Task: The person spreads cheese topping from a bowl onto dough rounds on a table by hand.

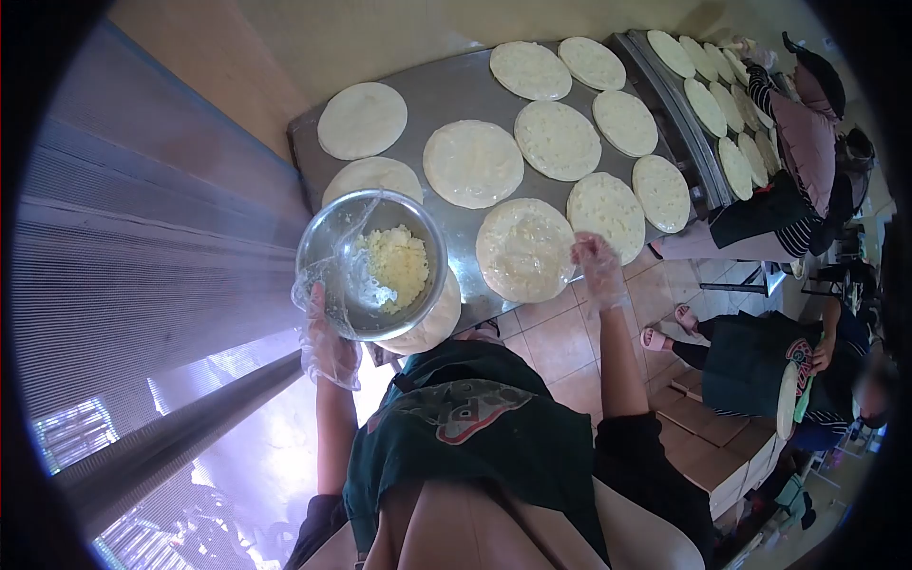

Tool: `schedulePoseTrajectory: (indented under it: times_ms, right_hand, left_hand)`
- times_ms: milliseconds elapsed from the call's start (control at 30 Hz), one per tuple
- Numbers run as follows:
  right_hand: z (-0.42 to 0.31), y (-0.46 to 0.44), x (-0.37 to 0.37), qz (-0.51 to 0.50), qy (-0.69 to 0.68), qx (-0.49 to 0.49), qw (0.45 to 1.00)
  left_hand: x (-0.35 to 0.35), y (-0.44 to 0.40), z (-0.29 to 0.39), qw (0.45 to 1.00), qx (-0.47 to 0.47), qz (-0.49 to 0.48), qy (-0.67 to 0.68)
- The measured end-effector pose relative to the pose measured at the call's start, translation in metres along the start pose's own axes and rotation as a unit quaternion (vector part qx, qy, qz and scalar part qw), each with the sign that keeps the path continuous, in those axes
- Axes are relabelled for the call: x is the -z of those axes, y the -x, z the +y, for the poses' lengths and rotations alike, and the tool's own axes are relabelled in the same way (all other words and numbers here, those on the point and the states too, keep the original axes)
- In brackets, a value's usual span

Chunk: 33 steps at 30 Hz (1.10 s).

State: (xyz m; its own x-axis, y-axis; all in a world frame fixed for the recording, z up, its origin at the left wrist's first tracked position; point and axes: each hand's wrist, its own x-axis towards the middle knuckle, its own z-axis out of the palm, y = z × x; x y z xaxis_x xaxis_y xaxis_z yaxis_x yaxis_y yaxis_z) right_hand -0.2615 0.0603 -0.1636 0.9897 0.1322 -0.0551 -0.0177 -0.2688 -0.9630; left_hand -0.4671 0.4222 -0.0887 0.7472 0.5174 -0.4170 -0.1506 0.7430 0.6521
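My left hand, in a clear plastic glove, grips the rim of a round metal bowl. Inside lies a heap of pale yellow crumbly shreds, with a crumpled sheet of clear plastic beside it. My right hand, gloved too, has its fingers curled together at the near edge of a flat dough round; whatever they hold is hidden. Just left of that hand lies another dough round with a glossy, wet-looking top. The bowl partly covers two further rounds, one behind and one in front.
Several more dough rounds lie on the metal table. A second metal surface at right bears more, beside a person in striped sleeves. Another person holds a round. Cardboard boxes stand at lower right; a curtain hangs at left.
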Motion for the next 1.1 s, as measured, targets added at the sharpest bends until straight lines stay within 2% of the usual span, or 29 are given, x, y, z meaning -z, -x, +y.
schedulePoseTrajectory:
  times_ms: [33, 100, 233, 300, 333, 367, 433, 500, 533, 567, 600, 667, 700, 767, 800, 833, 900, 933, 967, 1000, 1033, 1067, 1100]
  right_hand:
    - [0.0, -0.01, 0.0, 0.001, -0.001, 0.002, 1.0]
    - [-0.009, -0.027, -0.004, -0.007, -0.107, 0.006, 0.994]
    - [-0.053, -0.04, -0.029, -0.08, -0.115, 0.039, 0.989]
    - [-0.115, -0.021, -0.058, -0.244, -0.156, 0.024, 0.957]
    - [-0.131, -0.013, -0.074, -0.315, -0.116, 0.018, 0.942]
    - [-0.144, -0.006, -0.092, -0.382, -0.074, 0.012, 0.921]
    - [-0.165, 0.009, -0.138, -0.435, 0.102, 0.187, 0.875]
    - [-0.147, 0.018, -0.184, -0.34, 0.198, 0.432, 0.812]
    - [-0.154, 0.025, -0.201, -0.416, 0.29, 0.292, 0.811]
    - [-0.161, 0.033, -0.214, -0.477, 0.373, 0.144, 0.783]
    - [-0.143, 0.038, -0.226, -0.477, 0.374, 0.147, 0.782]
    - [-0.091, 0.046, -0.249, -0.448, 0.267, 0.29, 0.803]
    - [-0.1, 0.058, -0.249, -0.449, 0.266, 0.292, 0.801]
    - [-0.113, 0.078, -0.247, -0.328, 0.259, 0.433, 0.799]
    - [-0.1, 0.071, -0.253, -0.392, 0.113, 0.403, 0.819]
    - [-0.096, 0.068, -0.251, -0.395, 0.113, 0.403, 0.818]
    - [-0.147, 0.061, -0.242, -0.429, 0.402, 0.333, 0.737]
    - [-0.149, 0.059, -0.249, -0.458, 0.132, 0.054, 0.877]
    - [-0.119, 0.061, -0.261, -0.461, 0.132, 0.058, 0.876]
    - [-0.065, 0.063, -0.276, -0.447, 0.336, 0.317, 0.766]
    - [-0.038, 0.063, -0.285, -0.377, 0.5, 0.536, 0.566]
    - [-0.138, 0.084, -0.254, -0.451, 0.312, 0.446, 0.707]
    - [-0.135, 0.085, -0.25, -0.447, 0.315, 0.447, 0.708]
  left_hand:
    - [0.002, -0.002, -0.001, 1.0, -0.002, -0.002, 0.0]
    - [0.007, -0.004, -0.003, 1.0, -0.008, 0.006, -0.001]
    - [0.003, -0.003, -0.003, 1.0, -0.008, 0.018, -0.008]
    - [0.002, -0.001, -0.001, 0.991, -0.05, 0.025, -0.124]
    - [0.008, -0.01, -0.005, 0.996, 0.009, 0.082, -0.033]
    - [0.008, -0.011, -0.004, 0.996, 0.004, 0.086, -0.032]
    - [0.007, -0.012, -0.006, 0.995, 0.001, 0.062, -0.075]
    - [0.007, -0.014, -0.01, 0.996, 0.0, 0.059, -0.063]
    - [0.007, -0.015, -0.01, 0.994, 0.006, 0.044, -0.099]
    - [0.005, -0.014, -0.01, 0.991, 0.01, 0.028, -0.133]
    - [-0.01, -0.004, -0.003, 0.995, 0.03, 0.037, -0.087]
    - [-0.007, -0.002, 0.004, 0.994, 0.046, 0.061, -0.08]
    - [-0.004, -0.002, 0.007, 0.992, 0.066, 0.083, -0.074]
    - [0.005, -0.002, 0.007, 0.992, 0.063, 0.077, -0.076]
    - [0.009, -0.003, 0.006, 0.993, 0.062, 0.068, -0.08]
    - [0.014, -0.006, 0.005, 0.993, 0.062, 0.071, -0.078]
    - [0.022, -0.011, 0.004, 0.99, 0.036, 0.039, -0.131]
    - [0.015, -0.007, 0.011, 0.987, 0.026, 0.012, -0.156]
    - [0.021, -0.01, 0.012, 0.988, 0.021, 0.013, -0.154]
    - [0.029, -0.015, 0.01, 0.979, 0.014, 0.016, -0.202]
    - [0.033, -0.018, 0.011, 0.968, 0.01, 0.017, -0.25]
    - [0.032, -0.016, 0.014, 0.968, 0.008, 0.014, -0.25]
    - [0.03, -0.011, 0.018, 0.979, 0.026, 0.013, -0.204]
